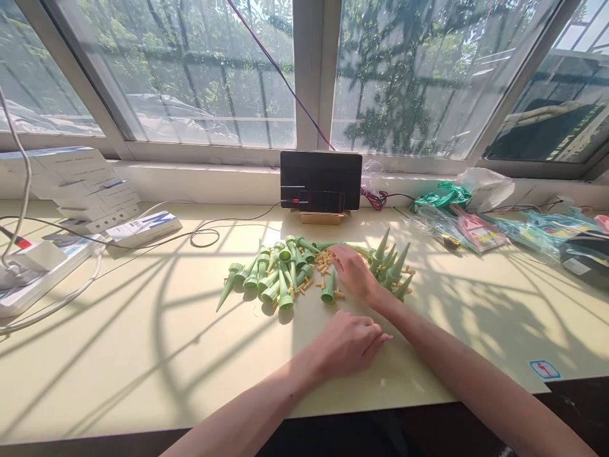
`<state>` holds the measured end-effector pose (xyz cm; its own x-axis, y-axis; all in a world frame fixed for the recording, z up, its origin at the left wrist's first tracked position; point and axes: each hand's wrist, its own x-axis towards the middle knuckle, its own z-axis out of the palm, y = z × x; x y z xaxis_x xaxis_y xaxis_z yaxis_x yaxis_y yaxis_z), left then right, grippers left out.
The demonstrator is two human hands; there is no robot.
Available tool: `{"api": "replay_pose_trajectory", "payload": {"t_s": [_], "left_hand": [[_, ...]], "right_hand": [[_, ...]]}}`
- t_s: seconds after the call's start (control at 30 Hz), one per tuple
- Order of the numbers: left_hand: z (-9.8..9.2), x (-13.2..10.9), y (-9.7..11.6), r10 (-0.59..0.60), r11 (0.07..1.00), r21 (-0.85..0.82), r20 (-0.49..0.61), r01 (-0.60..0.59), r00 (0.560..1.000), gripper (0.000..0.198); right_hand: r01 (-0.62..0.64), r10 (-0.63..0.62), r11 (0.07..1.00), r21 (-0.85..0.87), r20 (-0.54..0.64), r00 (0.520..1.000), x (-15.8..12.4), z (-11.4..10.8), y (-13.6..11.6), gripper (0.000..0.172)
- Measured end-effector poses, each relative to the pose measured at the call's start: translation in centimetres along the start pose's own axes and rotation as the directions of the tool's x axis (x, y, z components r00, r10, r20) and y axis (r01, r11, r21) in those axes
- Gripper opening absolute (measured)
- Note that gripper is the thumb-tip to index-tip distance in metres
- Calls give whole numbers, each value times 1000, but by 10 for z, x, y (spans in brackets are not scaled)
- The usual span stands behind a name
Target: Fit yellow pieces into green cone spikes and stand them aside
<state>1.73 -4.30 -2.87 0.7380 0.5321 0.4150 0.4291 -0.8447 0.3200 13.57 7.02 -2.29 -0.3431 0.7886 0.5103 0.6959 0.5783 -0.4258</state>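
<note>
My left hand (349, 343) rests low over the near part of the table, its fingers curled inward; whatever they hold is hidden. Farther forward, my right hand (353, 270) reaches down into a heap of small tan T-shaped plastic pieces (322, 260), fingers bent and close together, the tips partly hidden among them. A single green plastic cone (328, 290) lies just left of that wrist. To the left is a pile of similar hollow green cones (278, 270) with tan pieces among them. Several pointed green cones (392, 263) cluster right of my right hand.
A black tablet (321, 171) leans near the window, a phone (321, 201) before it on a cardboard stand (320, 218). White boxes (145, 228), cables and a power strip (47, 279) occupy the left. Plastic bags and packets (480, 228) lie at the right. A sticker (545, 369) marks the front edge.
</note>
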Motion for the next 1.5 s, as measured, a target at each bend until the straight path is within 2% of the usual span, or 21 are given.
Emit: {"api": "replay_pose_trajectory", "payload": {"t_s": [0.27,0.43,0.7,0.87,1.27,1.5], "left_hand": [[4,0,-2,11,1000,-18,-15,-12,1000,36],[7,0,-1,15,1000,-16,-18,-15,1000,35],[5,0,0,-17,1000,-3,38,17,999,35],[6,0,-1,-12,1000,-10,29,13,1000,35],[3,2,0,-33,999,22,88,32,996,35],[0,2,2,-34,999,12,82,33,996,36]], "right_hand": [[-45,48,997,-59,40,998,23,10,-4,28],[-21,26,996,-81,63,998,20,14,-7,27],[-32,43,996,-86,132,990,19,17,-4,26],[-45,59,992,-115,123,991,21,19,-5,25],[-113,148,975,-194,177,973,23,21,-8,20],[-93,139,965,-244,180,974,24,24,-7,20]]}}
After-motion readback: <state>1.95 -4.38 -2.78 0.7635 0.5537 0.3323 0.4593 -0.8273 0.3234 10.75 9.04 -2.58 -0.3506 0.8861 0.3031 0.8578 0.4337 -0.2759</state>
